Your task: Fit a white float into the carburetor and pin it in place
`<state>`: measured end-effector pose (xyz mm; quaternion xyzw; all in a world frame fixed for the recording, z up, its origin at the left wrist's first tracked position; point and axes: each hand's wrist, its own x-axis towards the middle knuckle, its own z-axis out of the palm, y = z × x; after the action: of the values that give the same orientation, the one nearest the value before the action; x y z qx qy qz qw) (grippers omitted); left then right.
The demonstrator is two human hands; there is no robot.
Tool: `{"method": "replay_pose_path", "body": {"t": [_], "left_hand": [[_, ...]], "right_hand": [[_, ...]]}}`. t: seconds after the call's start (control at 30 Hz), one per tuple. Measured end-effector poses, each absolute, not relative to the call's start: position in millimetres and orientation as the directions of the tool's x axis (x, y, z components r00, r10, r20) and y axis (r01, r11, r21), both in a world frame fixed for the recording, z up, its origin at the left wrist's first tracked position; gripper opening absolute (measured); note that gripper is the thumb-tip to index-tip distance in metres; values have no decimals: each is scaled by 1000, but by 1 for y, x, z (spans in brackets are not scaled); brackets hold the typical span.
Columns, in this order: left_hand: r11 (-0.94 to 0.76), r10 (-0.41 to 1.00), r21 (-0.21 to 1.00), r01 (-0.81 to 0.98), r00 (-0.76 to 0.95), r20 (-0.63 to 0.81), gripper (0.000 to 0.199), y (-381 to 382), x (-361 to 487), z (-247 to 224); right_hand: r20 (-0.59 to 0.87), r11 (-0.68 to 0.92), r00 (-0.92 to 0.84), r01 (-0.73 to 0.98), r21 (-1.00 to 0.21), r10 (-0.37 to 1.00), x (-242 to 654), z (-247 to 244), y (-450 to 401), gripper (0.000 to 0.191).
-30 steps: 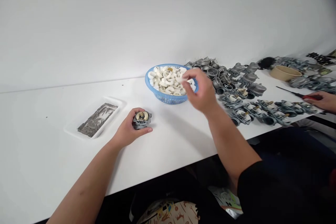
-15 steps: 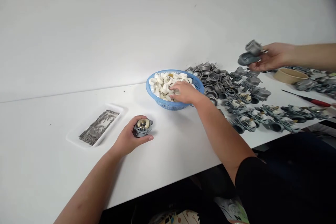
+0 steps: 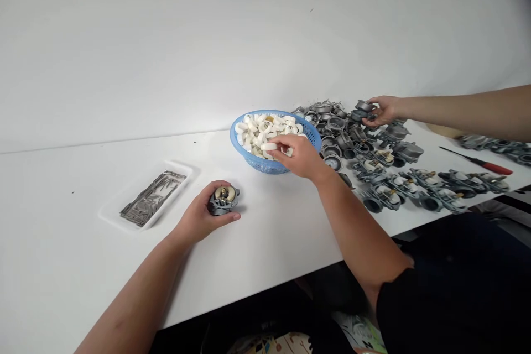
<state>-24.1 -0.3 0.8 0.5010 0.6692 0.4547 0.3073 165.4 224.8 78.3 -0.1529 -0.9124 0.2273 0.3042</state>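
Left grip (image 3: 203, 213) holds a carburetor body (image 3: 224, 200); right grip (image 3: 296, 156) pinches a white float (image 3: 269, 146) above a blue basket (image 3: 265, 167).

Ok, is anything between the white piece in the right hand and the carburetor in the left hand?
Only the blue basket's near rim, below the white piece in the right hand; past it, just white table lies before the carburetor in the left hand.

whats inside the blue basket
The blue plastic basket holds a heap of white horseshoe-shaped carburetor floats; the right hand covers some, and the basket's floor is hidden beneath them.
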Motion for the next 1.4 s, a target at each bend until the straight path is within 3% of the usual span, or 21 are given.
{"method": "replay_pose_path", "body": {"t": [0.1, 0.2, 0.3, 0.43, 0.57, 0.63, 0.7, 0.83, 0.93, 1.1, 1.4], "left_hand": [[70, 954, 913, 402, -293, 56, 65, -1, -24, 1], [51, 957, 907, 418, -282, 76, 64, -2, -24, 2], [18, 958, 896, 444, -265, 112, 69, -3, -26, 3], [1, 955, 853, 522, -254, 154, 76, -4, -29, 3], [35, 955, 864, 503, -272, 120, 77, -4, -31, 4], [38, 955, 877, 479, -277, 110, 76, -4, -31, 4], [36, 954, 885, 464, -280, 108, 75, -4, -31, 4], [57, 946, 881, 469, -308, 103, 77, -5, -32, 1], [77, 939, 877, 474, -330, 96, 78, -4, -31, 0], [85, 934, 887, 454, -347, 88, 78, -4, -29, 0], [116, 919, 870, 479, -385, 90, 79, -5, -28, 0]], "right_hand": [[554, 834, -742, 12, -551, 377, 168, 73, 198, 24], [500, 695, -748, -72, -715, 437, 164, 62, 174, 26], [426, 543, -806, -159, -825, 411, 154, 51, 157, 31], [200, 454, -905, -8, -891, 376, 140, 44, 141, 42], [53, 539, -902, 208, -816, 428, 131, 38, 132, 39], [50, 548, -878, 252, -798, 477, 126, 31, 129, 28], [53, 464, -843, 240, -853, 535, 121, 22, 126, 19], [75, 264, -772, 123, -957, 632, 114, 12, 126, 33], [140, 257, -772, 31, -966, 620, 112, 14, 128, 41], [221, 252, -763, -79, -965, 608, 112, 18, 132, 35], [162, 261, -830, -20, -965, 534, 114, 16, 130, 40]]}}
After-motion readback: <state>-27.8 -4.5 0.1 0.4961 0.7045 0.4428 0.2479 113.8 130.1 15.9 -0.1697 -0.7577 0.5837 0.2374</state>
